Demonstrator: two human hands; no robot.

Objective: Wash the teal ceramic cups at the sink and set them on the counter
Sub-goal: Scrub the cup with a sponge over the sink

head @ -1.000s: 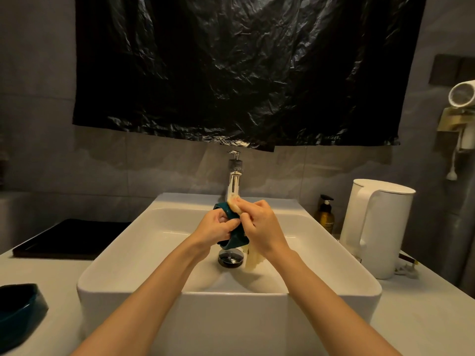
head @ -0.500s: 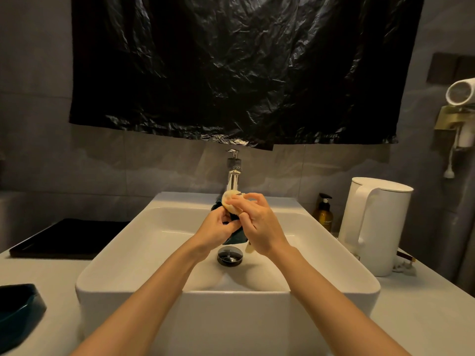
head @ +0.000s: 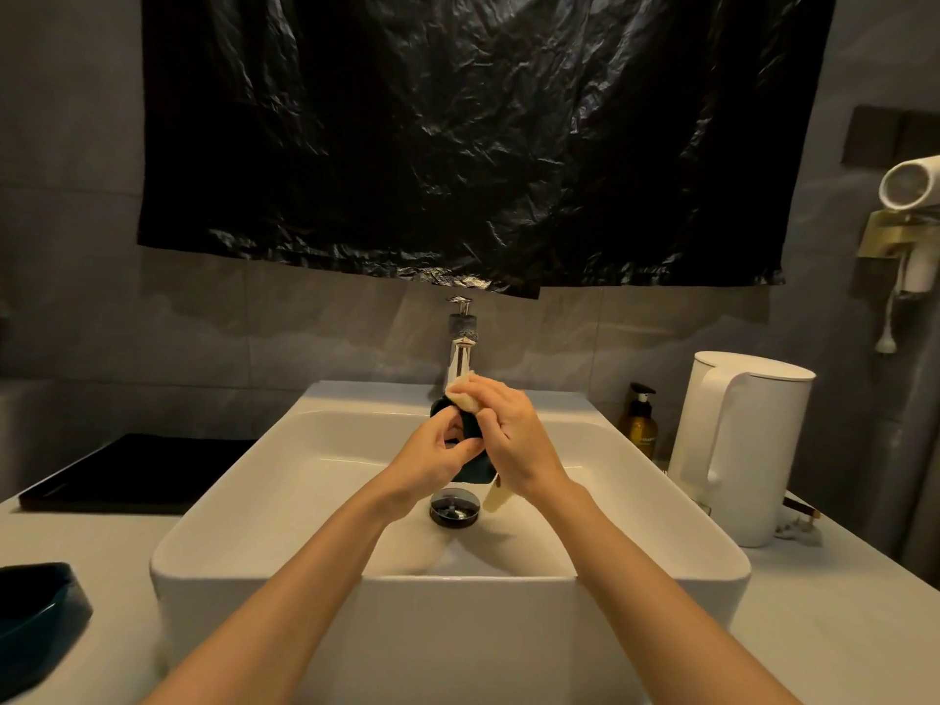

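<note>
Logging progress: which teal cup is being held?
The cup over the sink: left hand grips it, right hand holds a sponge to it. The other cup sits on the counter.

Over the white sink [head: 264, 567], the left hand [head: 432, 457] grips a teal cup [head: 470, 424]; the right hand [head: 513, 435] presses a pale sponge [head: 465, 396] on it.

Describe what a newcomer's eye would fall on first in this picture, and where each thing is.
A crinkled black plastic sheet covers the wall above the tap, filling the upper half. Below it, over the white basin, the left hand grips a teal cup while the right hand presses a pale sponge to it. A tall white kettle stands on the counter at the right.
</note>
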